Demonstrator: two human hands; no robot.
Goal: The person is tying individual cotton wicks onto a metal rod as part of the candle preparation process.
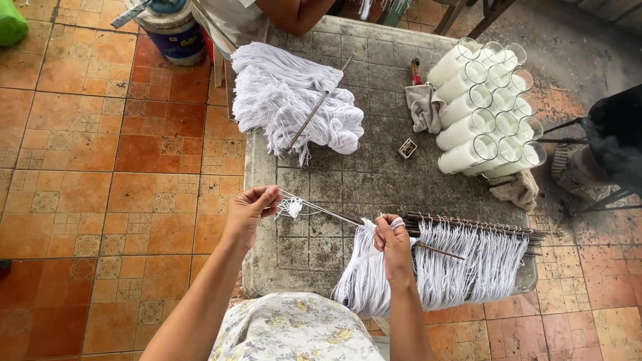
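A person stands at a worn grey tiled table [374, 180], seen from above. The left hand [249, 212] has its fingers [266, 198] pinched together on the end of a thin metal rod [334, 215], where a small knot of white string [291, 208] is bunched. The right hand [393, 242] is closed around the same rod farther along, fingers clamped on it and on looped white strings [364, 274], so the rod stays level between both hands and the loops can hang free. Just right of the right-hand fingers, a row of strung rods [475, 228] lies at the table's edge with white strands draping down. Beyond the fingers, a loose heap of white string [287, 100] rests with a stick across it. Farther right lie stacked glass candle jars [485, 110], a grey rag [422, 105] and a small matchbox [406, 148]. Another person's arm [294, 17] shows at the far edge.
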